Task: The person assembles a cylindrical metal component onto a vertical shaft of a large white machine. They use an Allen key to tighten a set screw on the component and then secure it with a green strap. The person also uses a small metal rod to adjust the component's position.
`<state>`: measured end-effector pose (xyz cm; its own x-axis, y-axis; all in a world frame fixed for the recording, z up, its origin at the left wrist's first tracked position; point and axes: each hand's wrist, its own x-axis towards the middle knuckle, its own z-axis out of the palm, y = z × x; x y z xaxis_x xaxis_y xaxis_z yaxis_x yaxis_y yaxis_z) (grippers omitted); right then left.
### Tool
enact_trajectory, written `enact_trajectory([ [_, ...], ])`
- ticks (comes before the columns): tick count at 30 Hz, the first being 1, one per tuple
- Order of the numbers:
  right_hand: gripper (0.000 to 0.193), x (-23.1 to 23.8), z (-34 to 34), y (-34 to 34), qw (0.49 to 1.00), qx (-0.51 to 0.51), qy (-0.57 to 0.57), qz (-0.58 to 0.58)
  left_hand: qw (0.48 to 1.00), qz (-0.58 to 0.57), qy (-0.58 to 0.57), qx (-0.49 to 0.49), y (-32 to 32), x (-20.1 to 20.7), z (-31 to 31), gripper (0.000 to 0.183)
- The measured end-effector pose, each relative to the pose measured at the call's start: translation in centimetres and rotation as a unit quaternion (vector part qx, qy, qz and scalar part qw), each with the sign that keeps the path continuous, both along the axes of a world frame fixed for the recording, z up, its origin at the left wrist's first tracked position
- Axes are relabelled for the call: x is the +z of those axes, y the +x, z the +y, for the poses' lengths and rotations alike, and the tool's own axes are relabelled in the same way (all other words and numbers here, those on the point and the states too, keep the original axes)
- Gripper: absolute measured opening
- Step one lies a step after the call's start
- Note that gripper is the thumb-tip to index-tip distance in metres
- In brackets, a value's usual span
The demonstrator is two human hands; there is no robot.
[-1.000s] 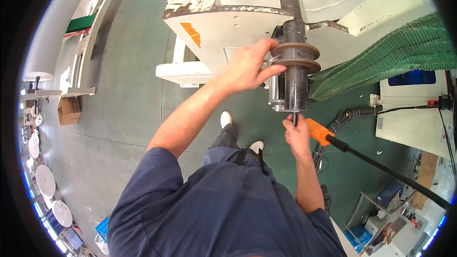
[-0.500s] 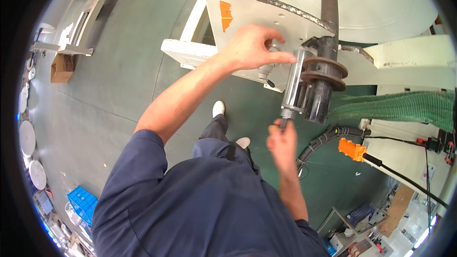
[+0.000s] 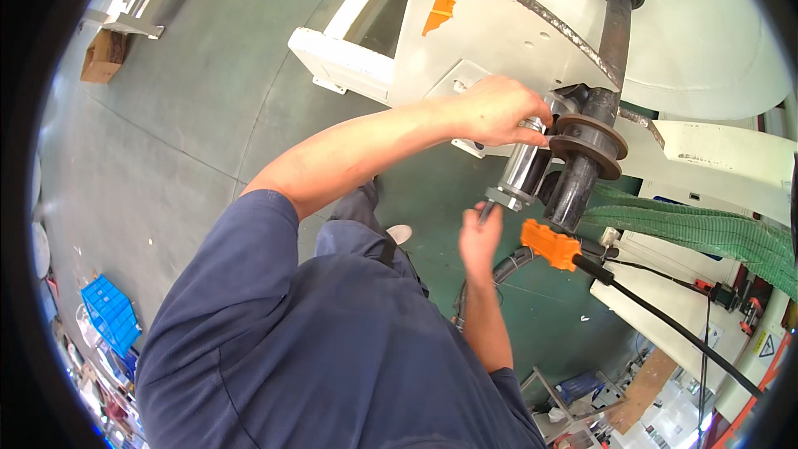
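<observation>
A silver metal cylinder (image 3: 522, 170) with a dark side runs slantwise beside a thick black shaft (image 3: 573, 187). Two rust-brown discs (image 3: 588, 145) ring that shaft. My left hand (image 3: 503, 111) comes over the cylinder's upper end, its thumb and fingers closed round the fitting there; the fingertips are partly hidden. At the cylinder's lower end, a grey flat end piece (image 3: 504, 198) sticks out to the left. Below it, my right hand (image 3: 480, 241) is closed on a short dark bar-shaped piece (image 3: 487, 213), whose exact kind I cannot make out.
A white machine frame (image 3: 349, 62) with an orange patch stands beyond my left hand. An orange pendant control box (image 3: 550, 244) hangs on a black cable near the shaft's end. Green webbing (image 3: 698, 237) stretches to the right. A blue crate (image 3: 110, 313) lies at far left.
My left hand has gone from open beside the cylinder to closed round its upper fitting. My right hand stays near the lower end. The view has shifted, and the orange box appears closer to the shaft.
</observation>
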<state>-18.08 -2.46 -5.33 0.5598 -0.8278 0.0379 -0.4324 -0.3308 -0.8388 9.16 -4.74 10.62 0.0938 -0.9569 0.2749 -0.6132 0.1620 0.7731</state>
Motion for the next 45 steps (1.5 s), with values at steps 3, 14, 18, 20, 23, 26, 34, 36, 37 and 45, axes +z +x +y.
enact_trajectory([
  [3,0.019,8.0,-3.1,-2.0,0.956,-0.077,0.28,0.035,0.995,0.066,-0.076,0.018,0.4,1.2,-0.4,0.056],
  [14,0.018,7.9,-3.0,-1.9,0.961,-0.091,0.26,0.02,0.993,-0.008,-0.115,-0.001,1.0,1.5,-1.0,0.046],
  [18,0.017,13.6,1.0,2.7,0.953,-0.08,0.293,-0.012,0.996,0.035,-0.079,0.033,1.4,-1.5,-0.1,0.056],
  [20,0.017,10.2,3.0,5.0,0.935,-0.052,0.35,-0.022,0.984,0.113,-0.134,0.039,0.8,3.0,-1.2,0.062],
  [23,0.014,4.1,-2.3,-0.7,0.989,-0.051,0.13,0.047,0.989,-0.036,-0.141,-0.001,-1.1,6.6,-3.3,0.059],
  [26,0.017,12.1,-3.1,-1.9,0.95,-0.086,0.3,0.032,0.994,-0.085,-0.057,-0.043,-0.9,6.3,-3.2,0.052],
  [34,0.016,3.8,-3.2,-2.7,0.974,-0.047,0.22,0.025,0.992,0.076,-0.098,0.024,1.2,-2.8,-0.3,0.054],
  [36,0.016,10.7,-3.2,-2.4,0.95,-0.084,0.3,0.02,0.988,0.106,-0.104,0.045,1.3,-2.2,-0.8,0.059],
  [37,0.016,13.1,-1.7,0.0,0.952,-0.08,0.295,0.022,0.985,0.121,-0.111,0.05,1.5,-0.1,-1.4,0.062],
  [45,0.016,7.8,-3.2,-2.6,0.971,-0.065,0.225,0.045,0.995,-0.005,-0.101,0.006,-0.6,3.3,-3.0,0.053],
])
